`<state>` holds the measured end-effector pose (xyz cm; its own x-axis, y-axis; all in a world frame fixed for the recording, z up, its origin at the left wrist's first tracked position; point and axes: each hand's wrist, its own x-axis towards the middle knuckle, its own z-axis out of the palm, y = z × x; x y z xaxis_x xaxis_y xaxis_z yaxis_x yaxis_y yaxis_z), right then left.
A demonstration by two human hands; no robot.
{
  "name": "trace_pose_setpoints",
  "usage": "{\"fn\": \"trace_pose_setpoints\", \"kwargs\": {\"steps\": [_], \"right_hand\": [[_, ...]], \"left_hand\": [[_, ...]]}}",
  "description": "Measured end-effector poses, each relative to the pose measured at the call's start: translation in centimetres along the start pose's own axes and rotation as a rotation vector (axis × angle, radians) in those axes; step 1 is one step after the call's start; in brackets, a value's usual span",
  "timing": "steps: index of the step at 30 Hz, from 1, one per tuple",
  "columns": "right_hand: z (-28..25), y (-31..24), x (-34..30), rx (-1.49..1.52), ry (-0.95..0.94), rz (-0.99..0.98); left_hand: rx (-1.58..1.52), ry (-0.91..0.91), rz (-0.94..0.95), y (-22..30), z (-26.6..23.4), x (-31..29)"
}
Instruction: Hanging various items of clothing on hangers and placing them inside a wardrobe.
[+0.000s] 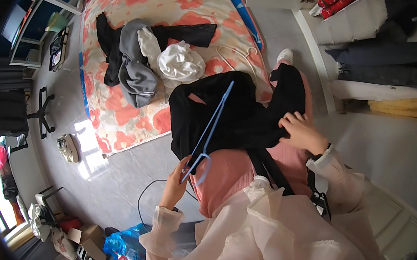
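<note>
A black garment lies spread over my lap, with one sleeve-like part reaching to the right. Over it slants a slim blue clothes hanger, its far end pointing toward the bed. My left hand is closed around the near end of this hanger, beside its curved hook, at the garment's left edge. On the right, my right hand has curled fingers gripping the edge of the black garment. Folds of the cloth hide part of what those fingertips hold.
Ahead, a bed with a floral cover holds a grey top, white cloth and black clothing. Open shelves with folded clothes stand at right. A blue plastic bag, cardboard box and office chair are at left.
</note>
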<state>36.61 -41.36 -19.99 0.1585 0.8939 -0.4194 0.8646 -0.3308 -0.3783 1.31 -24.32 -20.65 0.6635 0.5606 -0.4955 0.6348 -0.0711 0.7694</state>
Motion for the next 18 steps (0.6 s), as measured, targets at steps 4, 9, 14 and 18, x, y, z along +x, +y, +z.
{"fn": "trace_pose_setpoints", "kwargs": {"steps": [4,9,14,18], "right_hand": [[0.9,-3.8,1.4,-0.143,0.212,-0.193],[5.8,-4.2,2.5,-0.291,0.128,-0.128],[6.8,-2.4,4.4,-0.251,0.243,0.005],[2.7,-1.9,5.5,-0.004,0.583,-0.014]], "left_hand": [[-0.054,0.034,-0.062,-1.0,0.1,0.8],[-0.012,0.004,-0.088,0.7,-0.2,1.5],[-0.026,0.054,0.005,-0.6,0.0,1.4],[-0.084,0.045,0.006,-2.2,-0.1,1.2]]}}
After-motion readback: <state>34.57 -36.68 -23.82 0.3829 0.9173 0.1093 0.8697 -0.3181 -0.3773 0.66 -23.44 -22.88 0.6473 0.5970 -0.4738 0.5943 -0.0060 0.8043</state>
